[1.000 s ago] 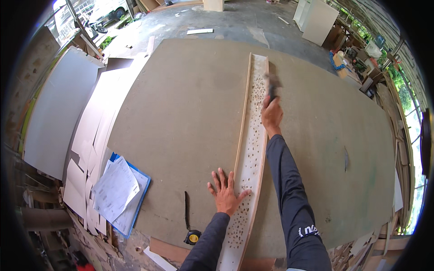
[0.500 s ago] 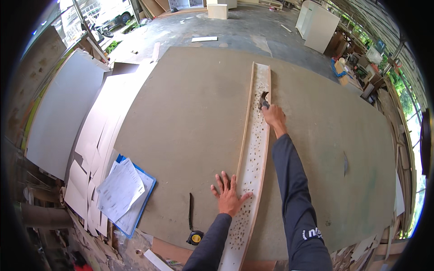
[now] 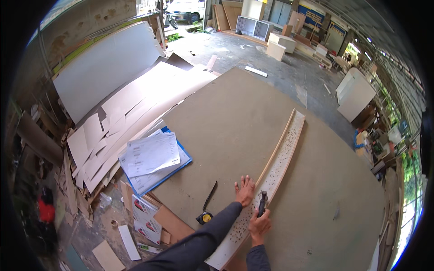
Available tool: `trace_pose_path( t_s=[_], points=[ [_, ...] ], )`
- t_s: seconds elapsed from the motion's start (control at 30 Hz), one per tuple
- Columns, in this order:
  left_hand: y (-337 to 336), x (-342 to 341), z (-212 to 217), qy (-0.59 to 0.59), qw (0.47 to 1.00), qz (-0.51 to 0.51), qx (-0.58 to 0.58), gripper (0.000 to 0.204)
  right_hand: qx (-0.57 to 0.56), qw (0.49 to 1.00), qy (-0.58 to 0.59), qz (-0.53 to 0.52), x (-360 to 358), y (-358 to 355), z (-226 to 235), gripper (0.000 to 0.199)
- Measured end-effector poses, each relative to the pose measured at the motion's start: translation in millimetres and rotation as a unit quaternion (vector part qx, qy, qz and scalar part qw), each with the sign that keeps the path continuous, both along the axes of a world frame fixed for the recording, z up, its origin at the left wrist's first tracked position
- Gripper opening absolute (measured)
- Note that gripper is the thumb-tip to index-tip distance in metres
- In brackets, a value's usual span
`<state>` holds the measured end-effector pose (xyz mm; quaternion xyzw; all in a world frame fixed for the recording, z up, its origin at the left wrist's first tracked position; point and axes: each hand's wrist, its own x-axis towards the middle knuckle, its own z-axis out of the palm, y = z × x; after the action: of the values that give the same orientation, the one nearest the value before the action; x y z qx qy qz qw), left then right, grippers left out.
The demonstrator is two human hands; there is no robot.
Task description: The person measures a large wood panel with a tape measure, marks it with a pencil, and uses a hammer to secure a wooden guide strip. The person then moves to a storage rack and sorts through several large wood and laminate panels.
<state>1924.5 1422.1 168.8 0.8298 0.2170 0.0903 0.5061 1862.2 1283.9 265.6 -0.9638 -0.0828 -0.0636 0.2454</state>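
Panel (image 3: 283, 149), long, narrow and white, dotted with dark specks; near end toward the person, far end angled off to the right across the brown tabletop (image 3: 217, 117). Thin wooden strips edge its long sides.

Right hand (image 3: 259, 226): fingers closed around the black handle of a hammer (image 3: 262, 203), head pointing away from the person, over the panel's right side. Left hand (image 3: 244, 193): open, nothing gripped, palm down at the panel's left edge, fingers a little spread. Whether the thumb touches the panel, cannot tell.

Left of the near forearm, below the tabletop: white board (image 3: 147, 217) with repeated red emblems and printing. On the tabletop near its edge: black-and-yellow tape measure (image 3: 205, 217), black strap (image 3: 210, 195) trailing from it; dial lettering too small to read from here.

Further left: blue clipboard (image 3: 184, 149) under loose papers (image 3: 151, 153); rows of print, some handwriting-like marks, not legible. Beyond it, overlapping pale sheets (image 3: 131, 108) and a large white panel leaning upright.

Far side: white cabinet (image 3: 357, 95) on the concrete floor, right; at the back, blue sign (image 3: 312, 16) with yellowish lettering, blurred.
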Motion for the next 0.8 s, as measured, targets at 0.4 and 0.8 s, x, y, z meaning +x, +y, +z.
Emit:
trace_pose_path(
  t_s=[0.4,0.8],
  points=[
    [20,-265,64,-0.217,0.918,0.235,-0.234,0.032,-0.024,0.991,0.031,0.126,-111,-35,-19,0.058],
    [-148,-767,-174,0.309,0.842,0.441,0.004,0.029,0.207,0.929,0.054,0.301,-199,-118,-33,0.03]
  ],
)
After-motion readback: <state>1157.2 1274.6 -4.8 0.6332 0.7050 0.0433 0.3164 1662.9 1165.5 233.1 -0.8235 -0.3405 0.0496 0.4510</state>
